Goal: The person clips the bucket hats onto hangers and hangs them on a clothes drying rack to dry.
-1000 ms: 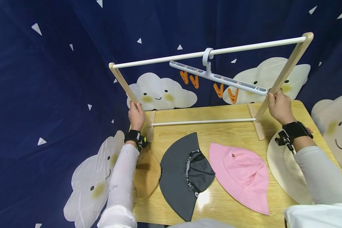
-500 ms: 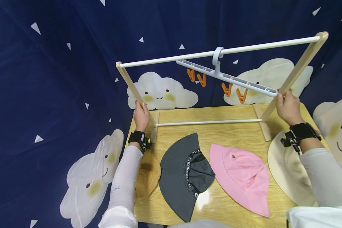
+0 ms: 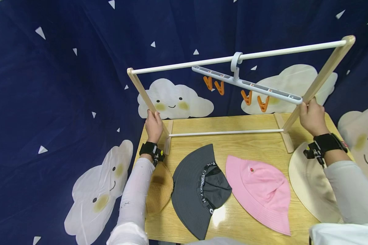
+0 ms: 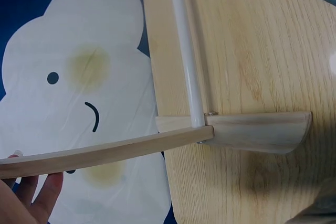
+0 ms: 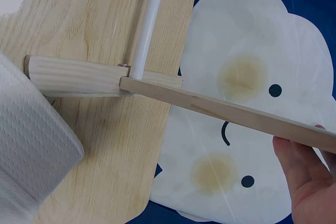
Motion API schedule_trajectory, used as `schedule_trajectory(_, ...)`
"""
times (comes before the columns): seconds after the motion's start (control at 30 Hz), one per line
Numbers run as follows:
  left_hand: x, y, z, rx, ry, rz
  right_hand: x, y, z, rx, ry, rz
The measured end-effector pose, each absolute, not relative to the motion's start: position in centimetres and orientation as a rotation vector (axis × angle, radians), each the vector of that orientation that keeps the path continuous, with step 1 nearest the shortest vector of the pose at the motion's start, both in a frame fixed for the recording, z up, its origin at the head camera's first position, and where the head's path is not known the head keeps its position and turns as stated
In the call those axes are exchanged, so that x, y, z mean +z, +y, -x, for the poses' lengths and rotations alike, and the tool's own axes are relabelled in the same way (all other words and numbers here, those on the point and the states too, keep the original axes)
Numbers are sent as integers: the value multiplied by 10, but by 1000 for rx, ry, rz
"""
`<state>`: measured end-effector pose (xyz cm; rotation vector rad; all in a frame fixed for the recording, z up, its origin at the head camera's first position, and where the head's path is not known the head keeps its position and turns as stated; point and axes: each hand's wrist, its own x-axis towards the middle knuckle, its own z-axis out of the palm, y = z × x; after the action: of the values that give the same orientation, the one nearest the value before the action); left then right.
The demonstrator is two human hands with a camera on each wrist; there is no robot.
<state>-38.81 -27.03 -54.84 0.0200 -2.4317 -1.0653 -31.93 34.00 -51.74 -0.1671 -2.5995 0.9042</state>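
A small garment rack with wooden posts and a white top rod (image 3: 184, 64) stands at the back of the table. My left hand (image 3: 154, 126) grips its left post (image 3: 143, 92); my right hand (image 3: 314, 117) holds the right post (image 3: 328, 69) about midway up. In both wrist views, fingers (image 4: 48, 195) wrap the wood from one side. From the rod hangs a pale blue-grey hanger (image 3: 248, 84), slanted, its right end close to my right hand. Several orange clips (image 3: 246, 97) dangle below the hanger. The rack's feet (image 5: 79, 76) appear to sit on the tabletop.
On the wooden table (image 3: 224, 231) lie a tan woven hat (image 3: 160, 189), a dark grey bucket hat (image 3: 187, 190), a pink bucket hat (image 3: 260, 190) and a cream hat (image 3: 309, 190), partly under my right forearm. A navy curtain (image 3: 64, 85) with white clouds surrounds the table.
Both hands and the rack, with its hanger, have shifted to the right, mostly in the first half second. The hats have stayed in place.
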Motion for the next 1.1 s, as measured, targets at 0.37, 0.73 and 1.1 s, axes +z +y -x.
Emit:
schedule_trajectory(0.37,-539,-276,375,-1197,-2544,-96,-508,327,308,999,-2531,309)
schedule_trajectory(0.73,-563,-332,318,-1091,-2865,-168,-501,296,273,1156,-2234,349)
schedule_trajectory(1.1,-609,-377,246,-938,-3052,-167,-456,247,255,1433,-2154,211)
